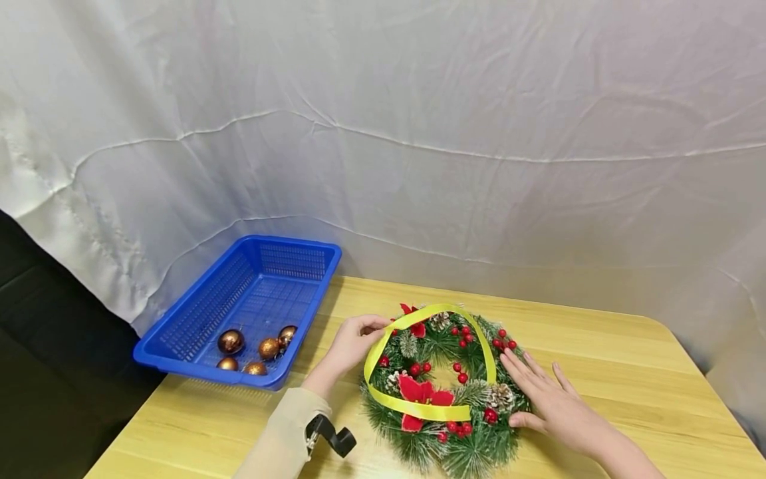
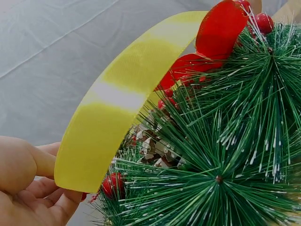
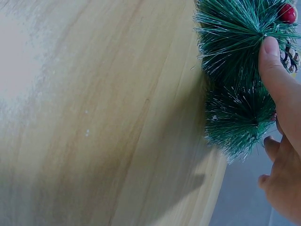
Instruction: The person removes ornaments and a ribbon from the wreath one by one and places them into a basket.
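Note:
A green Christmas wreath [image 1: 473,452] with red berries, pine cones and a red flower [image 1: 419,392] lies on the wooden table. Over its top a yellow ribbon [image 1: 413,408] runs in a loose loop, one cut end near the red flower. At the wreath's left side my left hand [image 1: 353,342] pinches the ribbon between thumb and fingers; the left wrist view shows the ribbon [image 2: 108,101] arching up from those fingers. My right hand [image 1: 553,406] rests on the wreath's right edge with fingers extended, its thumb [image 3: 273,61] on the green needles in the right wrist view.
A blue plastic basket [image 1: 206,286] stands at the left of the table [image 1: 628,372], holding several brown and copper ball ornaments [image 1: 231,341]. A grey cloth [image 1: 479,166] hangs behind the table. A black clip [image 1: 332,436] is on the left wrist.

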Available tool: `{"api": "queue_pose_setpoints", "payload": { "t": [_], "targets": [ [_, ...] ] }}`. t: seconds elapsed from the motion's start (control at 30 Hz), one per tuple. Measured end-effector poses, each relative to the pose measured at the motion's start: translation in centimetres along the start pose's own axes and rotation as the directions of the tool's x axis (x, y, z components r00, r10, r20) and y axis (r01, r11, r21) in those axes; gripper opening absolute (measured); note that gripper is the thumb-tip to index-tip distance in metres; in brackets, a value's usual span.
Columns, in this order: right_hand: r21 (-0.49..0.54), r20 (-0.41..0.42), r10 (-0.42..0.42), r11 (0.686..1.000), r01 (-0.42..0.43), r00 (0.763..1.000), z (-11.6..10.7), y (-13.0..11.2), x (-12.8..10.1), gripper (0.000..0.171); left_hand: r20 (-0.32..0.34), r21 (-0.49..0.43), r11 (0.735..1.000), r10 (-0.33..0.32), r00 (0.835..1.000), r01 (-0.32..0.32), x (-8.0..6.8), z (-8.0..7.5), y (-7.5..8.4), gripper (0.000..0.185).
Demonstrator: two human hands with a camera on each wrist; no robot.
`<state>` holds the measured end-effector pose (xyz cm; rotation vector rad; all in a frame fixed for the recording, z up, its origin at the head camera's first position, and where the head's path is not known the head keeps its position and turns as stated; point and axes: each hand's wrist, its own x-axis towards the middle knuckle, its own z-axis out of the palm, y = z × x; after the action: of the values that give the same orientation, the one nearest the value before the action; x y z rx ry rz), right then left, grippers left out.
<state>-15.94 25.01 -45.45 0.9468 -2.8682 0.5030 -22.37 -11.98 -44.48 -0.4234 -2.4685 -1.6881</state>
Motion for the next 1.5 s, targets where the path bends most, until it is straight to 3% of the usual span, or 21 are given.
{"api": "queue_pose_setpoints", "payload": {
  "t": [0.27, 0.43, 0.57, 0.9, 1.17, 1.5],
  "targets": [
    [-0.01, -0.009, -0.007, 1.0, 0.007, 1.0, 0.2, 0.1, -0.1, 0.089, -0.016, -0.104, 0.991, -0.092, 0.996, 0.09, -0.3, -0.2, 0.0, 0.018],
    [-0.002, -0.006, -0.006, 1.0, 0.006, 1.0, 0.1, 0.1, -0.1, 0.089, -0.034, -0.136, 0.976, -0.177, 0.984, 0.171, -0.4, -0.2, 0.5, 0.018],
    [0.003, -0.007, -0.004, 1.0, 0.004, 1.0, 0.1, 0.0, -0.1, 0.088, -0.059, -0.159, 0.967, -0.212, 0.975, 0.201, -0.4, 0.0, 0.5, 0.02],
    [-0.011, -0.014, -0.012, 1.0, 0.011, 1.0, 0.3, 0.1, -0.1, 0.089, -0.067, -0.103, 0.984, -0.151, 0.986, 0.144, -0.3, -0.1, -0.3, 0.014],
    [-0.001, -0.002, -0.007, 1.0, 0.007, 1.0, 0.1, 0.1, 0.0, 0.09, -0.005, -0.177, 0.979, -0.103, 0.995, 0.1, -0.6, -0.4, -0.2, 0.031],
    [0.019, 0.011, 0.01, 1.0, -0.01, 1.0, 0.0, 0.0, 0.0, 0.089, -0.012, -0.17, 0.981, -0.097, 0.995, 0.094, -1.0, -0.7, -0.7, 0.019]
  ]
}}
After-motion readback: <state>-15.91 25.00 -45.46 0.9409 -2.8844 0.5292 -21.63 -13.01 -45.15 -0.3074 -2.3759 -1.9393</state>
